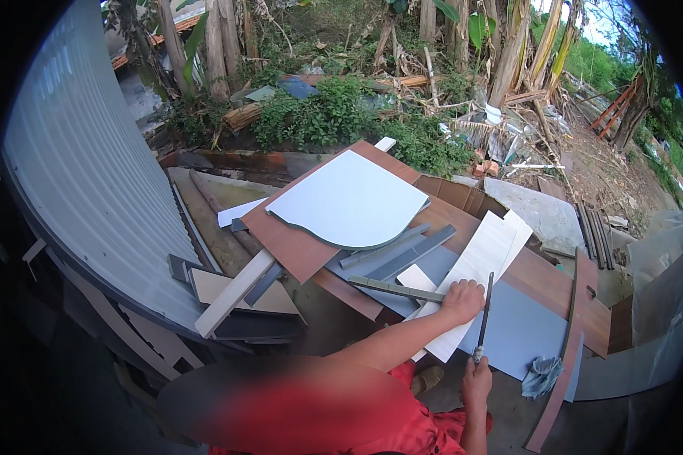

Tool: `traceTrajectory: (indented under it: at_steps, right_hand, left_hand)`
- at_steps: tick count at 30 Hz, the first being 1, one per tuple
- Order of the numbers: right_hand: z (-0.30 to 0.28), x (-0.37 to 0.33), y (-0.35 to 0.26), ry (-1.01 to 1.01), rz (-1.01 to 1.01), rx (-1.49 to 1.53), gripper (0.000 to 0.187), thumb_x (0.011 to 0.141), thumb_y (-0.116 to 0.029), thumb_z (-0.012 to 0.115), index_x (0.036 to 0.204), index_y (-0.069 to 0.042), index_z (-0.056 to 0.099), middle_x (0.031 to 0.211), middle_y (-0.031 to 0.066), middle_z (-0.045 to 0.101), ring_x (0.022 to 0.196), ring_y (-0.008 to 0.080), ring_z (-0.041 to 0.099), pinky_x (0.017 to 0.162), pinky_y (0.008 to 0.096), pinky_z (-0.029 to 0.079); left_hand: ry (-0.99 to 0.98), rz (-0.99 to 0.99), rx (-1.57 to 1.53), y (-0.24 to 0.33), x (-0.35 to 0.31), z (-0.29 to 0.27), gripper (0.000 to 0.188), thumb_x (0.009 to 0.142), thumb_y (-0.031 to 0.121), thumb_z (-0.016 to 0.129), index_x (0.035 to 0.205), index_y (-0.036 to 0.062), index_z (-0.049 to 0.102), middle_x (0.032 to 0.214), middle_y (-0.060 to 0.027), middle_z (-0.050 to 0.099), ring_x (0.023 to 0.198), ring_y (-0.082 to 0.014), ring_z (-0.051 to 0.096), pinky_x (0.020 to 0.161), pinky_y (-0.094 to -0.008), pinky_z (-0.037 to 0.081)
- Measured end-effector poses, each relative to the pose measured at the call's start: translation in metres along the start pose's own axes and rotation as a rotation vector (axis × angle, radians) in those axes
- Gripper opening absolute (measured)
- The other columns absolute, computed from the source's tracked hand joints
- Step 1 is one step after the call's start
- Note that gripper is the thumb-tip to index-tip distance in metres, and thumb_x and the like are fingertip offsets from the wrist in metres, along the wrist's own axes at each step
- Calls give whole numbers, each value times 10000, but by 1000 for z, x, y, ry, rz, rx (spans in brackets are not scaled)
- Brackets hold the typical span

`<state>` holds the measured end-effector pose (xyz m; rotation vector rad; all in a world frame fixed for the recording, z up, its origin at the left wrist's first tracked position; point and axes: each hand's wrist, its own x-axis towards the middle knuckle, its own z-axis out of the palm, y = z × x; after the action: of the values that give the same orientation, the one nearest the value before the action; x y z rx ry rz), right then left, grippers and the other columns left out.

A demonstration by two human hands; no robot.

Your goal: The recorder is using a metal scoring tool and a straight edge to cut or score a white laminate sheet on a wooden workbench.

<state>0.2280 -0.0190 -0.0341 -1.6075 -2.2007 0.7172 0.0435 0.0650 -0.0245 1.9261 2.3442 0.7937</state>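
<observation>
My left hand (464, 301) is curled closed at the right end of a narrow grey-green strip (395, 288), over a cream board (487, 246). The strip points away to the left from the fist. In my right hand (476, 379), fingers wrapped round its handle, is a long thin dark-bladed tool (487, 312), a file or a narrow saw; I cannot tell which. Its blade stands up just right of my left hand, apart from it. A white panel with a curved edge (349, 199) lies on a brown board (300, 254) farther off.
Grey strips (413, 254) lie on a grey-blue sheet (520, 322). A crumpled cloth (542, 376) is beside a long curved brown strip (565, 364). Corrugated metal (91, 167) rises at left, near stacked boards (243, 292). Plants (319, 114) and debris lie beyond.
</observation>
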Motion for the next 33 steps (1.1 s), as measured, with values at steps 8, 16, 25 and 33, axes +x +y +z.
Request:
traceTrajectory:
  at_steps: [8,16,25,33]
  right_hand:
    - [-19,-36,7,-27,-17,-64,251,898,-259,531,902,-16,466,715,267,599,722,479,582,627,557,425]
    - [1,57,-15,36,-69,-56,285,912,-272,513,884,8,465,769,272,609,754,473,583,666,539,434]
    - [-4,-68,21,-2,15,-27,236,892,-245,544,901,-22,464,699,255,597,674,471,582,583,540,426]
    - [1,57,-11,16,-50,-70,263,915,-255,510,890,2,463,743,261,601,733,465,581,638,529,431]
  left_hand:
    - [13,35,11,-2,0,-5,170,815,202,511,809,66,613,832,-121,614,833,-276,607,720,-424,478]
    - [39,21,5,0,-1,1,162,811,207,518,795,71,605,823,-117,613,827,-280,608,713,-427,477]
    - [9,38,-4,-1,3,-3,161,805,205,527,795,66,608,819,-120,612,815,-278,603,708,-420,476]
    - [34,32,-7,-1,-1,1,152,800,206,541,802,68,605,817,-107,605,807,-275,604,694,-426,475]
